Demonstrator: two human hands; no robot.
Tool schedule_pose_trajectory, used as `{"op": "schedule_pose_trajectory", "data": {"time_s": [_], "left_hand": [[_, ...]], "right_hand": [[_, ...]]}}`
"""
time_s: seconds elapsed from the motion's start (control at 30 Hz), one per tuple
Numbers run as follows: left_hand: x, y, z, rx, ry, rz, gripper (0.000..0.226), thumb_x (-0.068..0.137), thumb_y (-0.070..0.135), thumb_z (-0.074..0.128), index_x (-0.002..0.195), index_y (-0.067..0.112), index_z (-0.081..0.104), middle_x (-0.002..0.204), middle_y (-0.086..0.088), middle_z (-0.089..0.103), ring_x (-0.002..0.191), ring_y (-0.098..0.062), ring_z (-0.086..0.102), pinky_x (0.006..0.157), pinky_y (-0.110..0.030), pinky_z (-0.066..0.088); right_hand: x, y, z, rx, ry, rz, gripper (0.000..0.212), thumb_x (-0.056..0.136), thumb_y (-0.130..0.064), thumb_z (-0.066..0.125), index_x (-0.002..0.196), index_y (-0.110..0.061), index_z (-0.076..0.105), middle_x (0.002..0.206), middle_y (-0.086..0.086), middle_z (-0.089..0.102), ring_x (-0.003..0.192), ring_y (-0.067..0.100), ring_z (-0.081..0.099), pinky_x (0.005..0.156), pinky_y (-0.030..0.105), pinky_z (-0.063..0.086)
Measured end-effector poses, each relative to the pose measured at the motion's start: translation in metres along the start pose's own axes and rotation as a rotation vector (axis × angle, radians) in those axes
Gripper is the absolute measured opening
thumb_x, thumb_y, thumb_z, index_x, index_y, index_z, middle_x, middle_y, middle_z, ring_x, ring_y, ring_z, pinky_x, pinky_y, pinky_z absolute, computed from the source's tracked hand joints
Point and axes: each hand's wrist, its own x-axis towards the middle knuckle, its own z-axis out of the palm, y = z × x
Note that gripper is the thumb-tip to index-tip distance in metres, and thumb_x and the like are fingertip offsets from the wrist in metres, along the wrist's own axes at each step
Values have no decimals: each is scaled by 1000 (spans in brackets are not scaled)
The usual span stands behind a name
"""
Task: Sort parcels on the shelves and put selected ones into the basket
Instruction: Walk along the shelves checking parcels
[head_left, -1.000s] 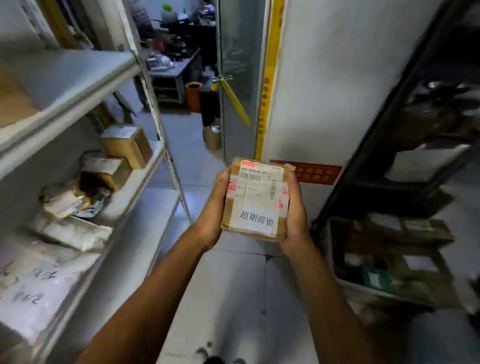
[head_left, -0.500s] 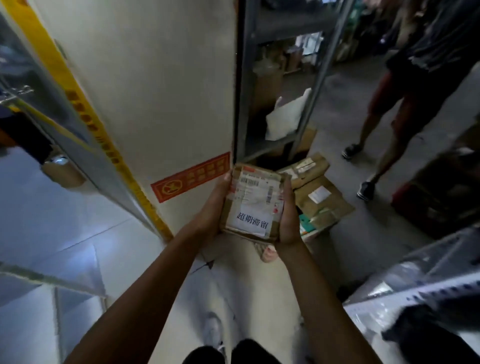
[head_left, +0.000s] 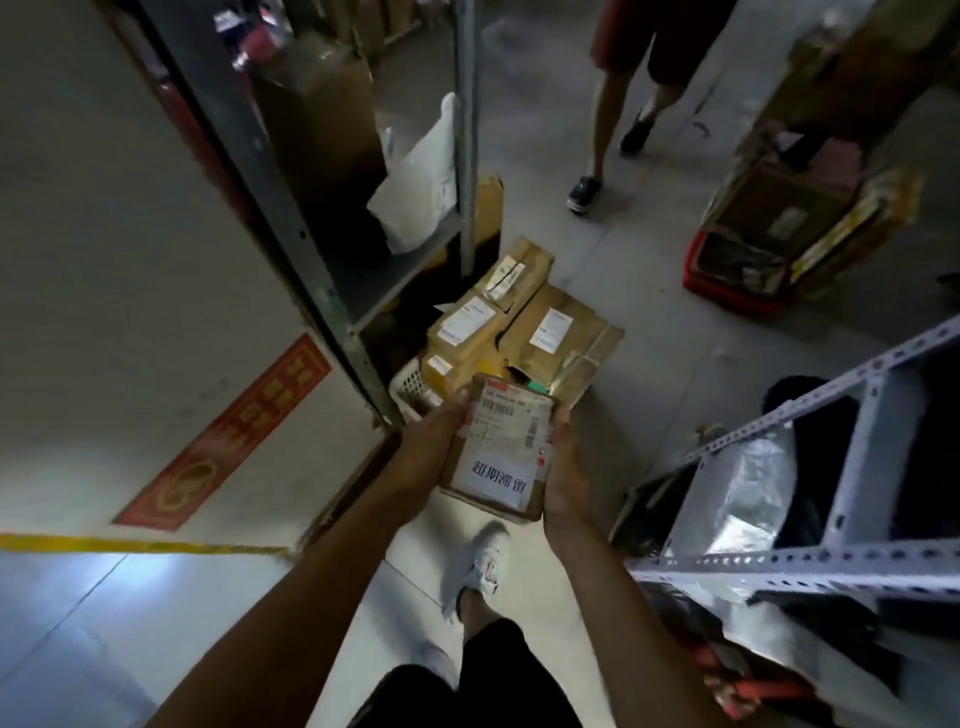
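head view looks down at 2 bare hands carrying 1 small cardboard parcel (head_left: 501, 448) between them, above the floor. left hand (head_left: 427, 451) grips the parcel's left edge with its fingers curled round the side and the thumb near the top corner; right hand (head_left: 564, 477) cups the right edge, fingers wrapped under and along it. the parcel's top face carries a shipping label with barcodes and a white sticker with printed characters near its lower end. just beyond the parcel a white basket (head_left: 410, 388) stands on the floor at the foot of a grey metal shelf frame (head_left: 470, 135), heaped with brown parcels (head_left: 524, 322) that spill over its rim. a white plastic bag (head_left: 423, 182) sits on the low shelf. to the right stands a pale slotted rack (head_left: 810, 561) holding a silver foil packet (head_left: 748, 493). farther off a red crate (head_left: 732, 270) sits on the floor, and another person's legs (head_left: 618, 104) stand near it. the wearer's white shoe (head_left: 480, 564) is below the parcel.
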Motion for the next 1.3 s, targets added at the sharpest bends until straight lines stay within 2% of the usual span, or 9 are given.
{"op": "schedule_pose_trajectory", "data": {"time_s": [0.23, 0.37, 0.5, 0.6, 0.77, 0.97, 1.03, 1.13, 1.3], "left_hand": [[112, -13, -4, -53, -44, -131, 38, 94, 43, 54, 127, 28, 63, 117, -12, 73, 101, -29, 73, 74, -40, 59], [177, -39, -10, 31, -58, -203, 57, 83, 39, 70, 130, 9, 57, 118, -22, 69, 100, -39, 70, 78, -42, 54], [242, -81, -27, 110, -62, -239, 61, 80, 24, 71, 126, -10, 51, 114, -27, 68, 93, -31, 73, 70, -30, 56], [284, -115, -38, 138, -167, -388, 79, 80, 45, 79, 129, -8, 48, 118, -23, 69, 108, -43, 67, 81, -42, 55], [346, -164, -54, 161, -213, -456, 40, 84, 32, 61, 121, 19, 50, 102, 1, 76, 97, -21, 72, 73, -26, 58], [438, -239, -74, 365, -237, -481, 74, 79, 73, 60, 133, 23, 51, 120, -8, 67, 113, -30, 64, 99, -60, 49], [457, -254, -75, 384, -246, -517, 55, 97, 56, 51, 135, 16, 49, 117, -8, 67, 116, -33, 62, 100, -51, 51], [479, -273, -73, 452, -280, -541, 26, 109, 32, 32, 127, 21, 47, 104, 13, 55, 110, -10, 57, 79, -6, 44], [492, -318, -82, 566, -373, -523, 36, 110, 33, 27, 139, 25, 46, 122, 18, 52, 116, -2, 52, 76, 2, 41]], "right_hand": [[100, 21, -9, -101, 106, 196, 70, 83, -81, 43, 106, -23, 75, 108, 6, 78, 102, 24, 74, 92, 44, 58], [150, 59, -19, -201, 142, 353, 90, 70, -94, 35, 111, -23, 73, 106, 5, 77, 96, 24, 74, 79, 36, 59], [194, 95, -26, -224, 166, 443, 49, 102, -62, 25, 108, -31, 63, 102, -2, 73, 86, 13, 73, 65, 22, 56], [227, 127, -30, -182, 215, 502, 50, 106, -51, 25, 115, -20, 63, 95, 6, 75, 69, 12, 74, 56, 21, 55], [289, 187, -30, -174, 314, 595, 55, 104, -56, 28, 122, -16, 60, 101, 13, 74, 78, 25, 75, 59, 28, 58], [371, 258, -28, -115, 479, 621, 49, 99, -62, 42, 131, -26, 51, 115, 6, 69, 88, 19, 71, 59, 24, 60], [390, 274, -32, -125, 509, 623, 36, 103, -52, 42, 130, -27, 46, 108, -2, 65, 82, 8, 64, 49, 14, 51], [412, 295, -34, -117, 564, 645, 41, 105, -46, 43, 140, -26, 41, 117, 4, 61, 81, 6, 59, 53, 17, 48], [430, 351, -31, -248, 651, 622, 50, 101, -48, 42, 145, -24, 34, 132, 7, 56, 117, 29, 61, 91, 45, 57]]}}
